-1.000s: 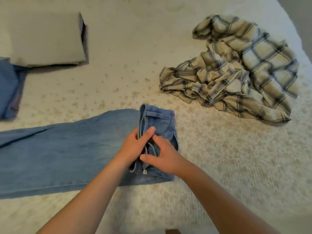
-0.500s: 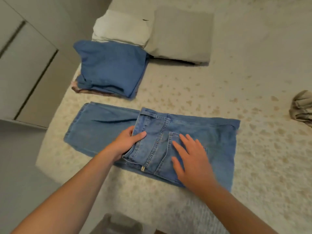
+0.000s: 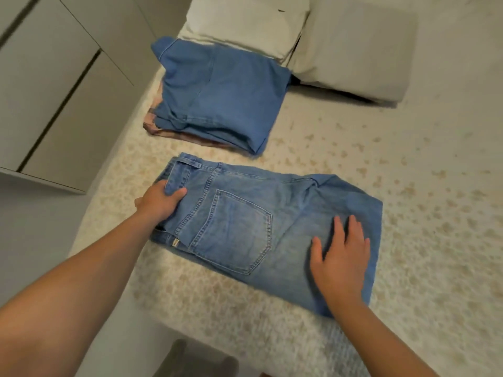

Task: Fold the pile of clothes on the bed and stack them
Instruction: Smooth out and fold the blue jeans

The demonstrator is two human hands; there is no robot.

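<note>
A pair of light blue jeans (image 3: pixel 245 213) lies folded on the bed, back pocket up, waistband at the left. My left hand (image 3: pixel 160 201) grips the waistband end, thumb on top and fingers curled under the fabric. My right hand (image 3: pixel 340 257) rests flat on the right end of the jeans, fingers spread. Behind them sits a stack of folded clothes (image 3: pixel 217 96) with a blue denim piece on top and a pinkish one beneath.
The bed cover (image 3: pixel 408 200) is cream with tan flecks. A white folded item (image 3: pixel 245 20) and a grey pillow (image 3: pixel 353 44) lie at the back. Pale cabinet doors (image 3: pixel 54 85) stand left of the bed, and a grey object (image 3: pixel 196 360) sits below its near edge.
The view swung left, so the plaid shirt left the frame. The jeans went from one long leg laid out to a folded bundle; my left hand took the waistband end, my right slid rightward.
</note>
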